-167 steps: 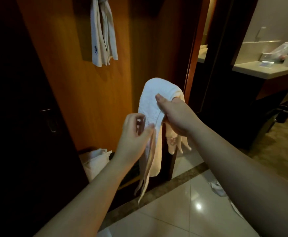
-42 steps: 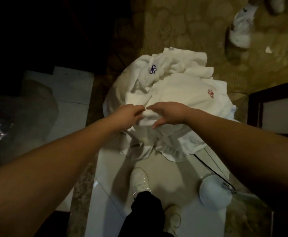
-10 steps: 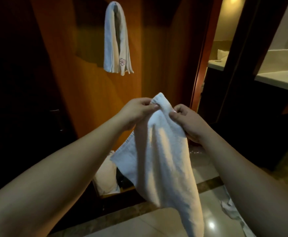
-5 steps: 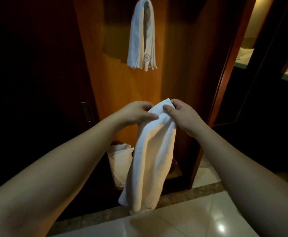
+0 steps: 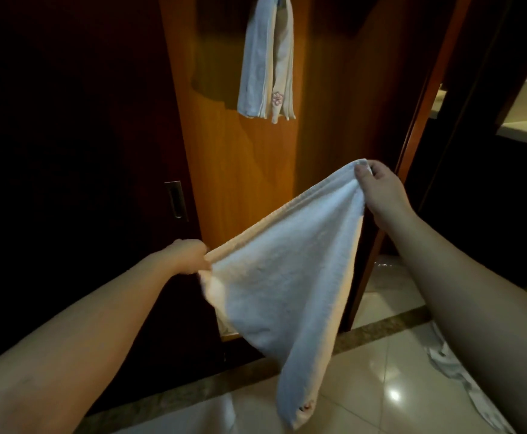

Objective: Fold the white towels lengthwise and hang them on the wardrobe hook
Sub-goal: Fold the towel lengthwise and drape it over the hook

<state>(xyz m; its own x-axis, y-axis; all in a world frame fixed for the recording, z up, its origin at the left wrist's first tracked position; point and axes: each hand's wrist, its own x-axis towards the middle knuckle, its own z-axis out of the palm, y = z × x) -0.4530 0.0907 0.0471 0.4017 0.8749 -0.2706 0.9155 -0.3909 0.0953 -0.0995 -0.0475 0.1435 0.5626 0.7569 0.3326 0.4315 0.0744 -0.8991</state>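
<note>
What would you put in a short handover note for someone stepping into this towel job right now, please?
Left hand: grips the lower end of the white towel.
Right hand: pinches its upper end, edge stretched taut between both hands, rest hanging toward the tiled floor.
Done: one folded towel hangs high on the wardrobe panel; its hook is hidden.
Left: finish the lengthwise fold, then hang this towel beside it.

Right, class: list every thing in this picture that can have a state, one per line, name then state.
held towel: stretched between both hands, one corner hanging down
hanging towel: folded, draped high on the wardrobe panel
left hand: grips the towel's lower end
right hand: pinches the towel's upper end
cloth on floor: crumpled on the tiles
</note>
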